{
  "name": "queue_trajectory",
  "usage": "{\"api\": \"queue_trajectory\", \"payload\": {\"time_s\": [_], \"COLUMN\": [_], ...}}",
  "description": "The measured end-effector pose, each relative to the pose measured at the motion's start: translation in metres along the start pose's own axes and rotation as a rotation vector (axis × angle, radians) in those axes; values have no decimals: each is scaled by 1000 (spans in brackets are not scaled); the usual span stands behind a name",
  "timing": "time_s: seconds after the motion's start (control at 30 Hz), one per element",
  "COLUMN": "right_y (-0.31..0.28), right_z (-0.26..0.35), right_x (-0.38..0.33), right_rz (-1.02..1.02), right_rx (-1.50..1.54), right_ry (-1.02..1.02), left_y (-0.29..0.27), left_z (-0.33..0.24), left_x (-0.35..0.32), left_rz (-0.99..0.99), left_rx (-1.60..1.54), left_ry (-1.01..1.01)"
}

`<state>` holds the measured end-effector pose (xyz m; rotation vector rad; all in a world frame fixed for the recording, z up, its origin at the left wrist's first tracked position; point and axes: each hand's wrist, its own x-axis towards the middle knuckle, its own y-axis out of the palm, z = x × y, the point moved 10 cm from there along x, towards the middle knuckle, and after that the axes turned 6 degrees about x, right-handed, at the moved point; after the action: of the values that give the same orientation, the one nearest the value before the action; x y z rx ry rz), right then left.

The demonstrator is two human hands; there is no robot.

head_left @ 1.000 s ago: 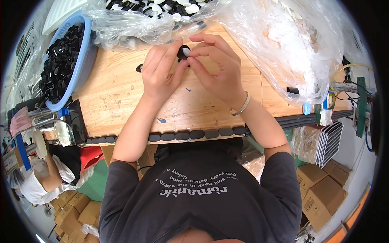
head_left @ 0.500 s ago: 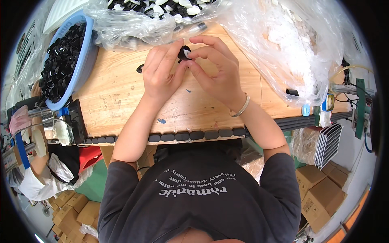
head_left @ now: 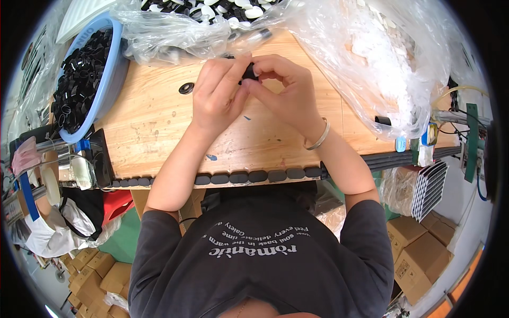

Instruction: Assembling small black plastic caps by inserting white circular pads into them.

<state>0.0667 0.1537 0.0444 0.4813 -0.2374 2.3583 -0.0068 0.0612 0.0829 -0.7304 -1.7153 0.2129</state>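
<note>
Black cap [head_left: 249,74] stays pinched between left hand [head_left: 218,98] and right hand [head_left: 289,93] fingertips, barely shifted.

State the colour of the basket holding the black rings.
Light blue basket, clearest in the head view.

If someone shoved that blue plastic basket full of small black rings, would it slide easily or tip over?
The blue plastic basket looks wide and shallow, so it would probably slide across the wooden tabletop rather than tip. It is heaped with small black rings, so it is likely heavy for its size. Part of it seems to overhang the table's left edge, so a leftward push might drop it.
</note>
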Motion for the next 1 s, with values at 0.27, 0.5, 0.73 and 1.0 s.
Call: {"api": "queue_trajectory", "payload": {"time_s": [0.27, 0.5, 0.73, 1.0], "right_y": [-6, -8, -7, -10], "right_z": [-9, -19, -9, -15], "right_x": [1, -2, -1, 0], "right_rz": [-22, -81, -27, 37], "right_rx": [145, 301, 117, 67], "right_ry": [119, 208, 124, 185], "left_y": [13, 24, 34, 29], "left_z": [43, 53, 54, 46], "left_x": [-15, -32, -32, -13], "left_rz": [79, 39, 149, 343], "left_rx": [-388, -780, -708, -475], "left_ry": [-466, -770, -696, -447]}}
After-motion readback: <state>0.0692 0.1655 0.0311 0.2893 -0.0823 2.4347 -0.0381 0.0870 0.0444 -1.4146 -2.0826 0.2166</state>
